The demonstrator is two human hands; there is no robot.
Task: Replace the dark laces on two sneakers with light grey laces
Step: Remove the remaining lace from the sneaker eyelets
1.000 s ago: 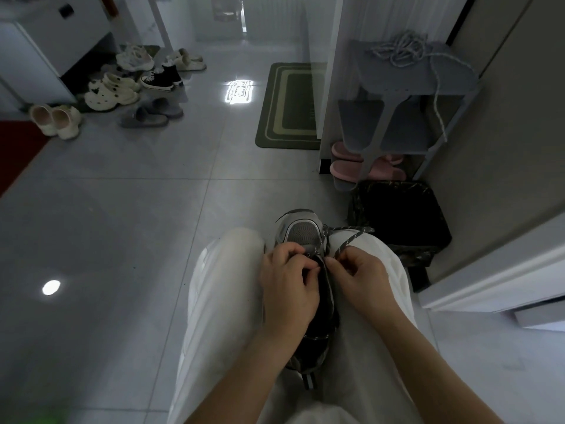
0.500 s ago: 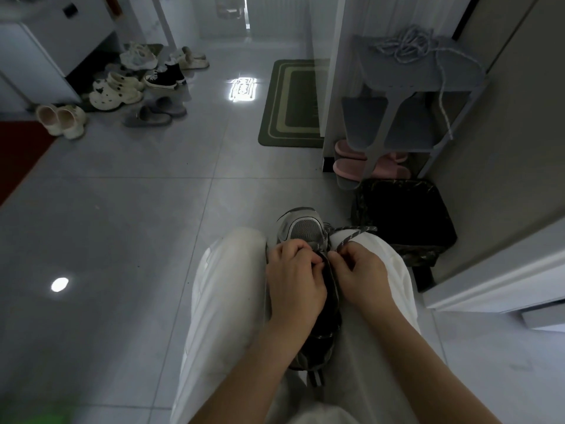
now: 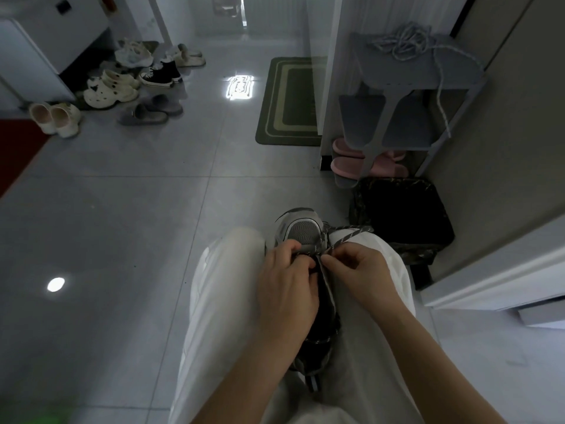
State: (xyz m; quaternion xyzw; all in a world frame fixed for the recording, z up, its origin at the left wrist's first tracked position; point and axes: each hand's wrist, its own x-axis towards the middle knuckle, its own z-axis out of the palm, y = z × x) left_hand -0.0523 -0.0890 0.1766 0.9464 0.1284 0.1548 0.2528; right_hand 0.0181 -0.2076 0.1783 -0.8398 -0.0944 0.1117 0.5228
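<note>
- The sneaker (image 3: 301,232) lies in the person's lap, wedged between the thighs of the white trousers (image 3: 223,301).
- Its long axis runs straight away from the body: the grey mesh toe points forward over the knees and the heel points back toward the person. The opening faces up.
- The left hand (image 3: 287,289) rests over the middle of the sneaker. Its grip is closed, with the fingers curled onto the upper at the lacing. Which part lies under the fingertips cannot be told.
- The right hand (image 3: 359,270) sits just beside the left, on the sneaker's right side. Its grip is a narrow pinch on the dark lace (image 3: 348,235), thumb against fingertips.
- The lace is speckled. It crosses at the sneaker's throat between the two hands, then runs up and to the right over the right knee, where its end lies loose.
- The grey laces (image 3: 403,45) lie in a loose coil on the top shelf of a rack (image 3: 458,68), well apart from the sneaker. One strand hangs down over the shelf's right edge.
- Pink slippers (image 3: 347,166) sit at the foot of the rack, with a black bin (image 3: 400,215) just in front of them.
- A green mat (image 3: 290,102) lies on the tiled floor (image 3: 122,224). Other shoes (image 3: 113,90) cluster at the far left.
</note>
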